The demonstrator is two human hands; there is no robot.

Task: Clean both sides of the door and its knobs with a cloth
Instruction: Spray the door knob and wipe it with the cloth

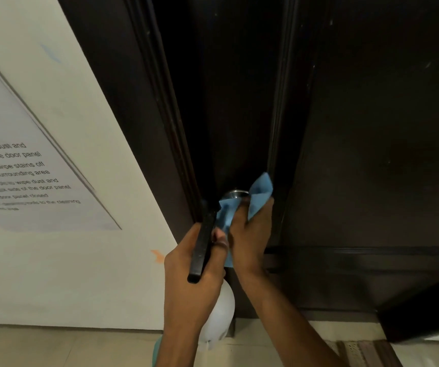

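Observation:
A dark brown door (372, 128) fills the upper and right part of the head view. Its silver knob (235, 193) shows just above a blue cloth (260, 192). My right hand (250, 234) grips the cloth and wraps it round the knob, hiding most of it. Just left of it, my left hand (194, 274) holds a spray bottle: its long black top (202, 242) points up towards the knob. The bottle's white body (219, 316) hangs below the hand.
The dark door frame (123, 102) runs diagonally on the left beside a white wall (80, 274). A printed notice (14, 160) is stuck to that wall. Pale floor tiles (54, 348) and a striped mat (366, 352) lie at the bottom.

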